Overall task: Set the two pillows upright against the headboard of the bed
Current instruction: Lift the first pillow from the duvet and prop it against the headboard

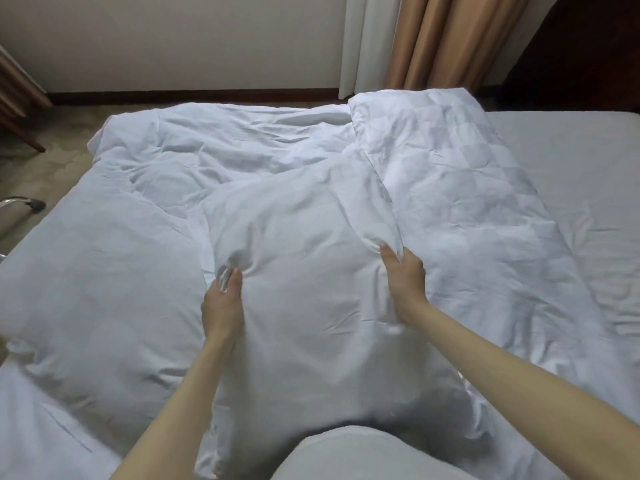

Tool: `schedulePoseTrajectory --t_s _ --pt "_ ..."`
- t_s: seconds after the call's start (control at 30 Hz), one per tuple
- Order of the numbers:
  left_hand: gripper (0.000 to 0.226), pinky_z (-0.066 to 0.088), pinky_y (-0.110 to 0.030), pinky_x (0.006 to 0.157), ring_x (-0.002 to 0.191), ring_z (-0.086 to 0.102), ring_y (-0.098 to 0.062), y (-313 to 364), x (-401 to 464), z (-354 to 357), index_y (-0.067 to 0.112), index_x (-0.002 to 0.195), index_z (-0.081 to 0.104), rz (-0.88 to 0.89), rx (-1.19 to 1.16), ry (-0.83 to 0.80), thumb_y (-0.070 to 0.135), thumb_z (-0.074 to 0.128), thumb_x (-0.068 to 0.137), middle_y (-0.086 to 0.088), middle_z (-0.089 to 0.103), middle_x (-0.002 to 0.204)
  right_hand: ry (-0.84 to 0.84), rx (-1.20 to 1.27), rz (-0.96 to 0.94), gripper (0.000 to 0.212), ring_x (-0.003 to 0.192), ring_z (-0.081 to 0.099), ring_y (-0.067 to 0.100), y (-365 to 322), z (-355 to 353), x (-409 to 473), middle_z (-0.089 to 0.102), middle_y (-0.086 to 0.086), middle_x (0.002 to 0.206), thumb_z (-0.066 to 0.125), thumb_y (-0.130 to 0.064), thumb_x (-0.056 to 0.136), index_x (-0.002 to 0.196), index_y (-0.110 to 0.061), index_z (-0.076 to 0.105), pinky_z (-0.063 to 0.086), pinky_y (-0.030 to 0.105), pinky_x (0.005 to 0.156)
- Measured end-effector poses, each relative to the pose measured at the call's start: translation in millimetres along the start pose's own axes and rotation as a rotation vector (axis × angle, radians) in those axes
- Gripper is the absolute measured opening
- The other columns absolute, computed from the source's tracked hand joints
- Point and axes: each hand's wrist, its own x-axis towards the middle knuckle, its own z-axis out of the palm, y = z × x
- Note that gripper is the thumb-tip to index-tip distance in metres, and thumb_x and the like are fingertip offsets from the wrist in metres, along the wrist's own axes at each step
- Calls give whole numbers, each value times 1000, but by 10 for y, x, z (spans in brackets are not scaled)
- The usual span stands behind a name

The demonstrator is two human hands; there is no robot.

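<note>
A white pillow (304, 271) lies in front of me, in the middle of the bed. My left hand (223, 303) pinches its fabric on the left side. On the right edge, my right hand (405, 278) grips the same pillow. A second white pillow (93, 282) lies flat to the left, touching the first one. No headboard is in view.
A crumpled white duvet (450, 188) with a faint check pattern covers the far and right side of the bed. Bare sheet (571, 150) shows at the far right. Beyond the bed are a carpeted floor (52, 168), a wall, beige curtains (450, 39) and a wooden furniture leg (20, 133).
</note>
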Motion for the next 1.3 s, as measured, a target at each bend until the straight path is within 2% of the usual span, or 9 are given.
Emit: schedulePoseTrajectory --t_s 0.07,0.17,0.3,0.53,0.73,0.87,1.03,1.17,1.3 --pt "49 40 -37 98 124 52 -28 67 -108 -43 14 125 61 16 -36 38 46 48 91 -8 60 133 -2 15 -58 19 89 64 19 -127 -158 -99 68 -7 86 59 -39 89 93 -21 66 44 26 71" --pt "44 42 -34 81 102 59 -31 222 -320 -63 11 105 66 51 -95 74 48 46 92 -11 68 105 30 34 -118 30 96 64 23 -260 -398 -255 72 5 99 59 -38 90 99 -11 68 50 34 82" --pt "35 38 -31 75 90 59 -26 384 -623 -86 19 91 64 138 -152 71 47 44 93 3 63 83 96 58 -179 33 93 64 22 -313 -749 -465 72 8 99 59 -38 90 101 -9 69 50 35 82" --pt "49 47 -42 90 101 60 -30 496 -1158 -146 5 107 66 269 -179 57 46 42 95 -12 69 105 165 99 -254 32 95 65 21 -338 -1278 -895 72 5 97 59 -38 89 100 -10 69 51 34 84" --pt "46 47 -43 84 97 62 -33 459 -1572 -261 3 101 68 300 -226 66 42 44 96 -16 70 99 195 112 -309 24 95 65 18 -329 -1585 -1265 71 -2 94 59 -39 90 96 -18 69 51 34 86" --pt "48 48 -44 84 97 62 -34 417 -1808 -250 2 98 67 289 -226 39 44 44 95 -18 71 100 223 139 -286 33 99 66 22 -217 -1791 -1440 72 5 101 60 -38 89 100 -9 69 51 42 91" --pt "46 46 -37 81 97 63 -29 466 -2136 -47 6 101 69 297 -237 -16 45 45 94 -11 72 100 296 151 -266 32 98 62 18 -45 -2182 -1564 70 6 106 61 -37 88 104 -10 66 49 37 91" --pt "42 47 -34 83 97 63 -24 558 -2493 223 8 101 69 327 -251 -33 43 47 94 -7 71 100 321 136 -230 19 93 60 20 108 -2626 -1582 66 2 95 60 -37 88 93 -19 62 48 41 89" --pt "36 41 -26 76 90 61 -14 681 -2992 616 15 98 70 341 -289 -44 44 49 92 3 69 93 339 176 -236 29 89 63 20 301 -3252 -1544 69 4 93 61 -34 90 93 -6 66 49 35 81"
